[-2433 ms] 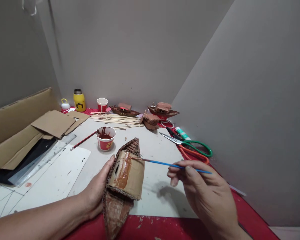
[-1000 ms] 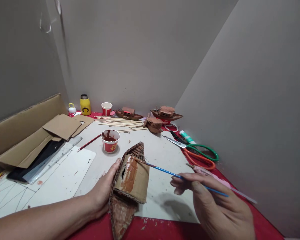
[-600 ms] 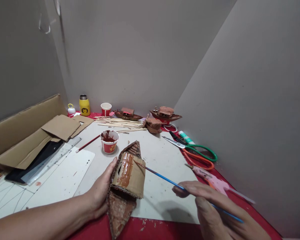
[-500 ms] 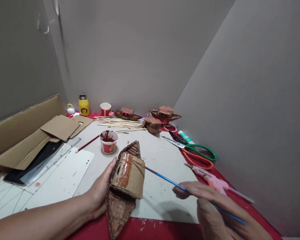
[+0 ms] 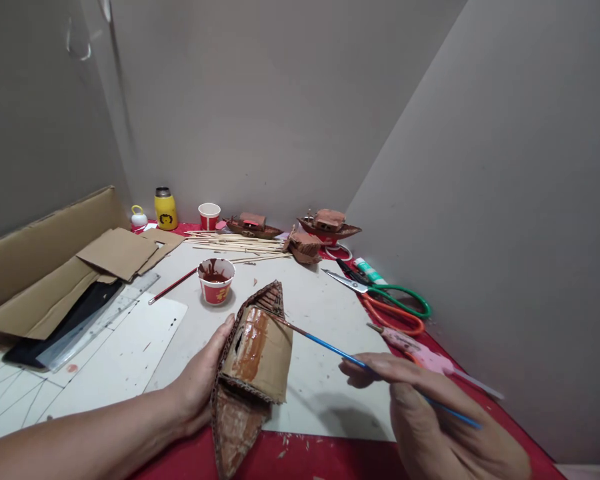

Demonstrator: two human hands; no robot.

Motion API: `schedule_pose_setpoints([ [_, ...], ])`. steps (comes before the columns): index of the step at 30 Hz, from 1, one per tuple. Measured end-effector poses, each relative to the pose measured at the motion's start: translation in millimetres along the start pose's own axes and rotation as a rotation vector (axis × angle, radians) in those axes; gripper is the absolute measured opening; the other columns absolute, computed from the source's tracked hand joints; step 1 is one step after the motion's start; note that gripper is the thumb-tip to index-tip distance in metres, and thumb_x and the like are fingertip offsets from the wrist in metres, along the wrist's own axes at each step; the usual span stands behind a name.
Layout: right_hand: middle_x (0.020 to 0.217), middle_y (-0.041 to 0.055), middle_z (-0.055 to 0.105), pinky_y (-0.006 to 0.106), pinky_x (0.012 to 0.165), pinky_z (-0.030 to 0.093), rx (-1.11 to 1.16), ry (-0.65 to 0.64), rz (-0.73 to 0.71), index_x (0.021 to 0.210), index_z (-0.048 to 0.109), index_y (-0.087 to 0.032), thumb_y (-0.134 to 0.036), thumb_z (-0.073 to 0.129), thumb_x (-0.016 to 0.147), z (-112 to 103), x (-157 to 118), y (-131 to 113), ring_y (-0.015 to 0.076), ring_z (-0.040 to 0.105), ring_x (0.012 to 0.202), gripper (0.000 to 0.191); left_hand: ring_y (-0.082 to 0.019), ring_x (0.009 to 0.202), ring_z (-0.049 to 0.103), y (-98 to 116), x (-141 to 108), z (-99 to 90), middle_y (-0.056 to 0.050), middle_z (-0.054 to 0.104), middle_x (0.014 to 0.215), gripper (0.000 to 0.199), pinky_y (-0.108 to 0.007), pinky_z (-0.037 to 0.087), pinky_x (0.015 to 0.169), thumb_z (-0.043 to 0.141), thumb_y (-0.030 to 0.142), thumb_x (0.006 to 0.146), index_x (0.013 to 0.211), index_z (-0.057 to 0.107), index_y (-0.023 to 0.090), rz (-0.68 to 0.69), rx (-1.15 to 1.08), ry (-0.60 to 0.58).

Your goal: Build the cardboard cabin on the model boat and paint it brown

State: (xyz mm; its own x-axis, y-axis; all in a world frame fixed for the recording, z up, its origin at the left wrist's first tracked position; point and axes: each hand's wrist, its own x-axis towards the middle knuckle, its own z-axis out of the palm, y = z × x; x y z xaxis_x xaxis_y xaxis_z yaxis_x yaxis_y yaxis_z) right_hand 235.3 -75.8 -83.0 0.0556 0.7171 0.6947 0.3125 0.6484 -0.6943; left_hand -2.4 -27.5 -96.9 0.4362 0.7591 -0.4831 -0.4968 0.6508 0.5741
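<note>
A small cardboard boat [image 5: 245, 427] with a curved cardboard roof [image 5: 275, 353] is held upright-side up by my left hand [image 5: 205, 377], gripping its left edge. Wet brown paint covers a strip along the roof's left part; the rest is bare cardboard. My right hand [image 5: 410, 393] pinches a blue-handled paintbrush [image 5: 330, 345], and its tip touches the roof near the top end. Beyond the boat stands a red and white paper cup [image 5: 216, 292] with brown paint inside and on its rim.
Behind lie thin wooden sticks [image 5: 240, 243] and brown model boats [image 5: 305, 247]. Scissors [image 5: 400, 300] and a pink glue gun [image 5: 420, 350] are on the right. Cardboard pieces [image 5: 120, 252], a ruler [image 5: 105, 320] and a pencil [image 5: 173, 287] lie left. A yellow bottle [image 5: 165, 210] stands at the back.
The brush tip has shifted slightly right and up on the roof, and my right hand has moved a little left. The boat has turned slightly. My left hand keeps its hold.
</note>
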Motion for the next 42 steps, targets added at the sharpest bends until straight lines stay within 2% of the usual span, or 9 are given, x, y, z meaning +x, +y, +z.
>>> schedule_pose_setpoints([
  [4, 0.089, 0.0052, 0.077, 0.035, 0.073, 0.065, 0.075, -0.044, -0.02, 0.11, 0.075, -0.028, -0.023, 0.059, 0.1, -2.9, -2.8, -0.6, 0.022, 0.075, 0.084, 0.02, -0.031, 0.096, 0.074, 0.2, 0.5, 0.4, -0.011, 0.08, 0.107, 0.067, -0.04, 0.051, 0.089, 0.053, 0.063, 0.093, 0.139, 0.061, 0.016, -0.019, 0.004, -0.017],
  [7, 0.088, 0.0043, 0.077, 0.035, 0.072, 0.064, 0.142, -0.06, -0.021, 0.11, 0.075, -0.028, -0.025, 0.06, 0.099, -4.8, -5.3, 0.2, 0.0216, 0.074, 0.084, 0.018, -0.028, 0.084, 0.075, 0.1, 1.3, 0.0, -0.01, 0.082, 0.099, 0.068, -0.037, 0.051, 0.082, 0.053, 0.064, 0.093, 0.139, 0.061, 0.016, -0.018, 0.01, -0.003],
  [12, 0.099, 0.0042, 0.077, 0.035, 0.071, 0.061, 0.051, 0.033, -0.017, 0.114, 0.074, -0.031, -0.023, 0.058, 0.1, -2.5, -4.3, 4.3, 0.0204, 0.073, 0.083, 0.022, -0.023, 0.072, 0.072, 2.0, 0.1, 1.3, -0.009, 0.081, 0.097, 0.063, -0.034, 0.051, 0.076, 0.051, 0.061, 0.095, 0.133, 0.066, 0.013, -0.034, 0.003, 0.0],
  [15, 0.093, 0.0042, 0.076, 0.037, 0.073, 0.061, 0.04, -0.006, -0.036, 0.112, 0.074, -0.03, -0.024, 0.058, 0.1, -3.5, -3.2, 3.9, 0.0219, 0.073, 0.084, 0.022, -0.024, 0.069, 0.072, 2.7, -0.6, 1.8, -0.009, 0.082, 0.096, 0.065, -0.035, 0.052, 0.075, 0.05, 0.063, 0.094, 0.134, 0.065, 0.014, -0.044, 0.014, 0.011],
  [20, 0.083, 0.0058, 0.076, 0.039, 0.067, 0.062, 0.173, -0.138, -0.061, 0.109, 0.075, -0.026, -0.027, 0.057, 0.101, -7.2, -0.4, -1.7, 0.0229, 0.073, 0.076, 0.019, -0.024, 0.069, 0.072, 2.0, 0.4, 1.3, -0.007, 0.082, 0.09, 0.064, -0.034, 0.052, 0.073, 0.05, 0.062, 0.095, 0.136, 0.063, 0.016, -0.02, 0.011, 0.015],
  [25, 0.086, 0.0033, 0.077, 0.033, 0.065, 0.062, 0.201, 0.017, 0.0, 0.108, 0.076, -0.03, -0.026, 0.06, 0.1, 0.3, 4.7, -1.3, 0.0192, 0.072, 0.075, 0.019, -0.023, 0.069, 0.073, 2.2, -0.1, 1.8, -0.009, 0.082, 0.09, 0.064, -0.034, 0.052, 0.07, 0.047, 0.062, 0.096, 0.137, 0.062, 0.015, -0.033, 0.037, 0.026],
  [31, 0.079, 0.0056, 0.075, 0.031, 0.058, 0.063, 0.322, -0.102, 0.063, 0.104, 0.077, -0.026, -0.027, 0.06, 0.1, 8.4, 8.8, -3.0, 0.0187, 0.072, 0.068, 0.018, -0.026, 0.075, 0.074, 2.2, -0.5, 2.3, -0.009, 0.082, 0.093, 0.066, -0.036, 0.053, 0.075, 0.048, 0.062, 0.095, 0.138, 0.062, 0.014, -0.022, 0.05, 0.0],
  [37, 0.08, 0.004, 0.077, 0.029, 0.058, 0.063, 0.301, 0.046, 0.144, 0.098, 0.079, -0.027, -0.032, 0.065, 0.097, 12.2, 11.1, -1.4, 0.0171, 0.073, 0.064, 0.015, -0.025, 0.078, 0.074, 0.0, 0.4, 0.5, -0.009, 0.082, 0.098, 0.064, -0.035, 0.053, 0.075, 0.052, 0.062, 0.094, 0.137, 0.063, 0.015, -0.007, 0.043, -0.02],
  [42, 0.074, 0.004, 0.075, 0.026, 0.059, 0.063, 0.373, -0.104, 0.22, 0.095, 0.078, -0.023, -0.031, 0.061, 0.1, 14.0, 11.1, 5.9, 0.0159, 0.072, 0.064, 0.019, -0.027, 0.081, 0.075, -0.9, 0.6, 0.0, -0.01, 0.081, 0.102, 0.068, -0.037, 0.053, 0.077, 0.052, 0.063, 0.093, 0.139, 0.061, 0.014, -0.023, 0.043, -0.03],
])
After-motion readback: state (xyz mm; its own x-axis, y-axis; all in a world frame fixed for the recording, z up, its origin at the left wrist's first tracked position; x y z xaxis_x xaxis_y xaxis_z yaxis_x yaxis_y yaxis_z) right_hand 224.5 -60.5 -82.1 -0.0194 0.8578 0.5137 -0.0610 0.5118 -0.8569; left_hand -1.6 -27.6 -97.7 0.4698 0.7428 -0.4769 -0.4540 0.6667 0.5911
